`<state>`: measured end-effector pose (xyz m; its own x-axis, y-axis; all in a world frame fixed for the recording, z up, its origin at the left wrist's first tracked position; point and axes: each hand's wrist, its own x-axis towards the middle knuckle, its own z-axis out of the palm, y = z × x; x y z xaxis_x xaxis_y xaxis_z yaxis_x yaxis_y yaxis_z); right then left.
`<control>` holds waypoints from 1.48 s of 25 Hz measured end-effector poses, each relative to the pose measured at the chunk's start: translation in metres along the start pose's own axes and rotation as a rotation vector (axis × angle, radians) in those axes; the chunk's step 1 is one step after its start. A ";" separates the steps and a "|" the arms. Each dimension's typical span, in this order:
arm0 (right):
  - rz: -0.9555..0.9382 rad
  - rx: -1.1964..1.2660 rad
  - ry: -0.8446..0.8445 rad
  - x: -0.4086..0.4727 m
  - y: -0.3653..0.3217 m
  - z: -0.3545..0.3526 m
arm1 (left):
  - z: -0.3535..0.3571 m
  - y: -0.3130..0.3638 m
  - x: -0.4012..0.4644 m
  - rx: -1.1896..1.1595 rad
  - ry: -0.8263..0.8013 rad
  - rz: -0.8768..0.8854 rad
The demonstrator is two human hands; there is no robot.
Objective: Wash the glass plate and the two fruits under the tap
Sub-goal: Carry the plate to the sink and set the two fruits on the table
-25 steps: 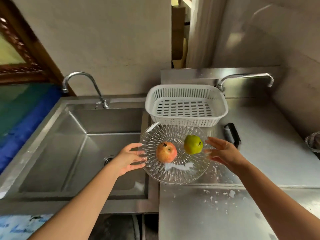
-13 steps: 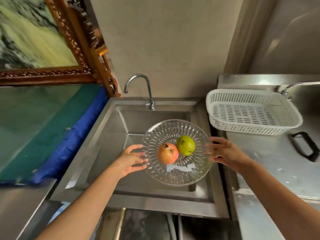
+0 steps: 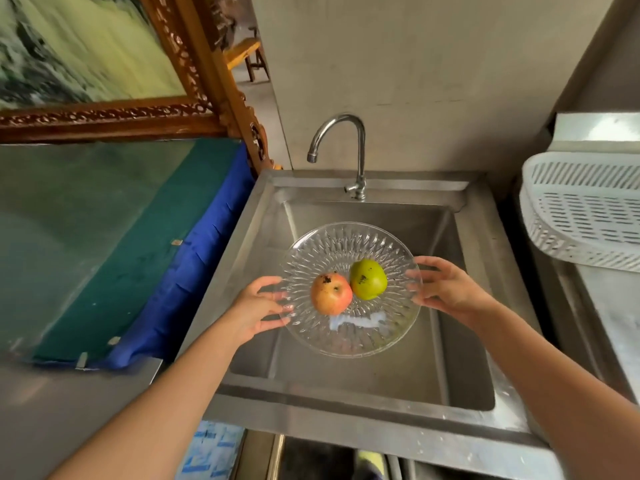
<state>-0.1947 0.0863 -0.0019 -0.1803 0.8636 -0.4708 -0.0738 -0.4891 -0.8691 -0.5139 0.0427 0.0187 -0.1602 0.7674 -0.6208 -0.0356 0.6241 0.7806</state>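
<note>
The plate (image 3: 349, 244) is clear glass with bumpy cut lines, and it shines. The red fruit (image 3: 330, 294) and the green fruit (image 3: 369, 279) have smooth, slightly shiny skin with dark spots. The sink (image 3: 346, 400) is grey metal, dull and a bit streaky. The tap (image 3: 360, 150) at its back edge is bright, shiny metal. The basket (image 3: 581, 209) is white plastic with slots. The picture frame (image 3: 104, 116) is carved, glossy brown wood. The wall (image 3: 415, 64) looks matt.
</note>
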 end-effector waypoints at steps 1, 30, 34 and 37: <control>0.003 -0.004 0.002 0.017 0.005 0.002 | -0.001 -0.001 0.015 0.000 0.012 -0.008; 0.251 -0.223 0.317 0.279 0.294 -0.051 | 0.056 -0.210 0.351 0.170 0.064 -0.191; 0.214 -0.322 0.345 0.280 0.298 -0.046 | 0.058 -0.217 0.353 0.145 0.050 -0.205; 0.160 -0.653 0.442 0.278 0.284 -0.040 | 0.061 -0.218 0.352 0.485 0.211 0.004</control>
<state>-0.2263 0.1926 -0.3853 0.2746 0.8246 -0.4946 0.5333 -0.5586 -0.6352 -0.5028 0.1859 -0.3744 -0.3561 0.7546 -0.5512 0.4178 0.6562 0.6283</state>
